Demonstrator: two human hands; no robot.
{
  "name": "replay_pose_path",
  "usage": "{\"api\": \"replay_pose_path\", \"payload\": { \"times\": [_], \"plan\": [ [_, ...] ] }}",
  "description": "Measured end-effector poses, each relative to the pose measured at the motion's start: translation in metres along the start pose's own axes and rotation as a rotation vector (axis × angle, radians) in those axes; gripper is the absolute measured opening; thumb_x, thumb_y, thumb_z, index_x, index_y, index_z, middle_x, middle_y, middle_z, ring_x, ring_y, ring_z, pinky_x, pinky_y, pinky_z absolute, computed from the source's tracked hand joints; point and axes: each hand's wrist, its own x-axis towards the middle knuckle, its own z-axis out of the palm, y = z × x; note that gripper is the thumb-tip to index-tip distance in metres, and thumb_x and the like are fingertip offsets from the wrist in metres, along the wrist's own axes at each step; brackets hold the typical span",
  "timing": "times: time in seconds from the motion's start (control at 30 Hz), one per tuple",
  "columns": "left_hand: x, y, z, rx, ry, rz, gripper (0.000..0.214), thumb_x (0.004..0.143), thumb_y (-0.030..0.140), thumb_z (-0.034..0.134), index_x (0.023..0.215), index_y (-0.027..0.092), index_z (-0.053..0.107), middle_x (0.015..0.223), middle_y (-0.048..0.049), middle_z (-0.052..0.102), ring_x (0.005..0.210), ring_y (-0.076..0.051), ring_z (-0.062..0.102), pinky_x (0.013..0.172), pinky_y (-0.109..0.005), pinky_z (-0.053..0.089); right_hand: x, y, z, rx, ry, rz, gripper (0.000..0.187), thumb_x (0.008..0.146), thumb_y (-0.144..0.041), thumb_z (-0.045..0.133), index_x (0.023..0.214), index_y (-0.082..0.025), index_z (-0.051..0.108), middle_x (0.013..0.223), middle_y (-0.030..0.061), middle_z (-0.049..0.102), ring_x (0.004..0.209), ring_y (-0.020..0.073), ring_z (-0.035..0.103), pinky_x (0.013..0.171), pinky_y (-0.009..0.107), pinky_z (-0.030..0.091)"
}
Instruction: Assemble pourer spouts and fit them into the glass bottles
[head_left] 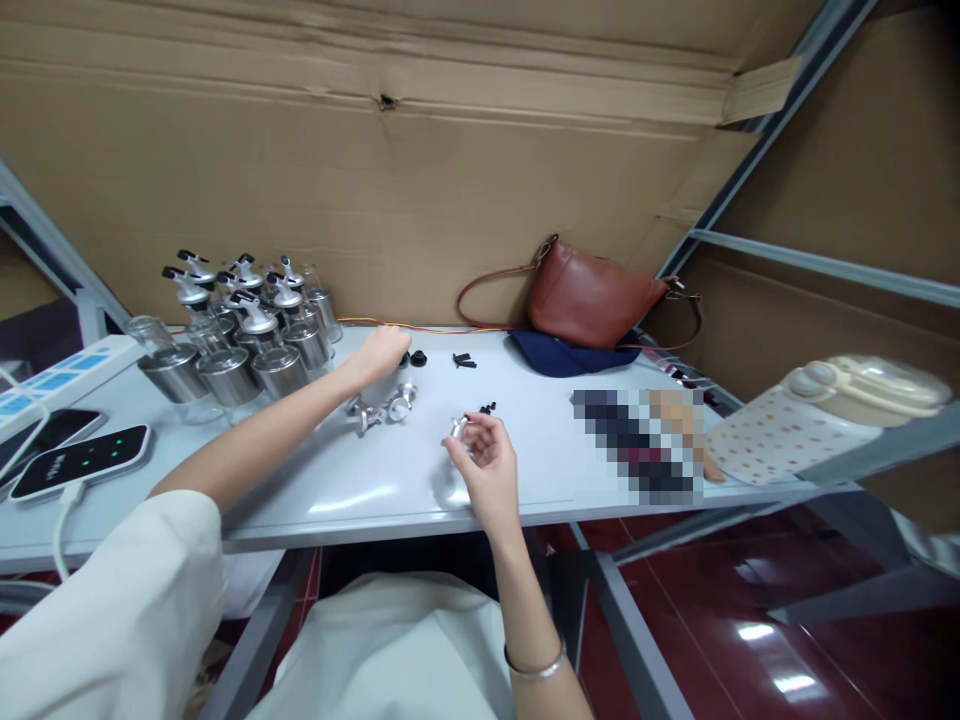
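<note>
Silver metal fitting [459, 428], pinched in the right hand [487, 458] above the white table [545, 440], might drop if pressure slackens; I cannot tell what the left hand [386, 350], beside a black round cap [419, 358], grips.

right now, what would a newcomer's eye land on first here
The cluster of metal-cased glass bottles, several topped with spouts, crowds the left of the table. Toward the back right, a reddish-brown bag stands out, with a navy cap at its foot. Near the front edge, the right grip holds a small silvery part.
</note>
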Motion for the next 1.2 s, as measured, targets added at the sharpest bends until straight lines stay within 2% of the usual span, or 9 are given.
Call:
{"api": "replay_pose_path", "payload": {
  "times": [0.17,0.23,0.3,0.4,0.47,0.7,0.8,0.97,1.2],
  "plan": [
    [-0.017,0.002,-0.036,-0.135,0.194,0.051,0.021,0.091,0.012,0.038,0.097,0.011,0.058,0.095,-0.0123,0.066,0.087,-0.021,0.063,0.075,-0.029,0.045,0.0,0.002,-0.001,0.114,0.072,-0.006,0.037,0.071,-0.026,0.07,0.096,-0.024,0.043,0.084,-0.0015,0.062,0.08,0.0133,0.06,0.078,0.029,0.046],
    [-0.036,0.009,-0.049,-0.368,0.34,0.114,0.016,0.093,0.019,0.04,0.093,0.013,0.055,0.086,-0.0075,0.065,0.076,-0.017,0.061,0.069,-0.027,0.045,0.001,0.002,-0.001,0.148,0.101,-0.002,0.039,0.072,-0.027,0.069,0.098,-0.025,0.04,0.08,-0.0037,0.061,0.076,0.0122,0.059,0.075,0.028,0.046],
    [-0.06,0.019,-0.052,-0.593,0.387,0.209,0.014,0.093,0.021,0.041,0.088,0.014,0.052,0.076,-0.0037,0.063,0.066,-0.013,0.058,0.062,-0.024,0.044,0.001,0.001,-0.002,0.161,0.132,-0.013,0.043,0.074,-0.029,0.068,0.106,-0.025,0.04,0.073,-0.0066,0.057,0.07,0.0117,0.058,0.073,0.028,0.046],
    [-0.095,0.034,-0.037,-0.782,0.312,0.377,0.014,0.093,0.024,0.039,0.084,0.017,0.048,0.073,-0.0021,0.06,0.062,-0.011,0.055,0.058,-0.022,0.044,0.002,-0.002,-0.002,0.125,0.15,-0.035,0.043,0.079,-0.035,0.063,0.116,-0.024,0.045,0.075,-0.0047,0.056,0.07,0.0127,0.059,0.074,0.029,0.048],
    [-0.11,0.04,-0.02,-0.799,0.283,0.454,0.015,0.093,0.022,0.039,0.082,0.018,0.048,0.076,-0.0035,0.061,0.067,-0.013,0.057,0.064,-0.025,0.046,0.002,-0.004,-0.002,0.084,0.125,-0.033,0.036,0.082,-0.039,0.06,0.113,-0.022,0.052,0.082,-0.0011,0.06,0.072,0.0134,0.061,0.077,0.031,0.048],
    [-0.119,0.045,0.025,-0.854,0.329,0.504,0.013,0.094,0.021,0.038,0.086,0.018,0.047,0.084,-0.0061,0.061,0.075,-0.014,0.061,0.067,-0.026,0.049,0.001,-0.004,-0.002,0.095,0.072,-0.028,0.022,0.083,-0.042,0.061,0.085,-0.021,0.055,0.086,0.0041,0.071,0.068,0.015,0.065,0.075,0.035,0.053],
    [-0.119,0.046,0.032,-0.877,0.344,0.53,0.011,0.095,0.021,0.037,0.089,0.018,0.046,0.087,-0.0062,0.062,0.075,-0.014,0.062,0.067,-0.026,0.049,0.001,-0.003,-0.002,0.085,0.05,-0.028,0.022,0.084,-0.043,0.06,0.087,-0.021,0.058,0.091,0.0059,0.072,0.072,0.0162,0.067,0.077,0.036,0.054],
    [-0.12,0.049,0.035,-0.87,0.48,0.528,0.007,0.096,0.021,0.037,0.093,0.019,0.044,0.091,-0.0058,0.061,0.076,-0.013,0.061,0.07,-0.028,0.05,0.001,-0.002,-0.004,0.061,0.018,-0.006,0.029,0.085,-0.044,0.058,0.093,-0.019,0.069,0.099,0.0078,0.073,0.088,0.02,0.069,0.084,0.038,0.053],
    [-0.119,0.049,0.035,-0.842,0.501,0.464,0.005,0.095,0.02,0.037,0.095,0.02,0.042,0.097,-0.0075,0.058,0.082,-0.015,0.059,0.073,-0.031,0.051,0.0,0.0,-0.006,-0.013,-0.098,0.037,0.036,0.083,-0.044,0.06,0.11,-0.022,0.069,0.115,0.0083,0.07,0.103,0.0234,0.066,0.089,0.04,0.052]
  ]
}}
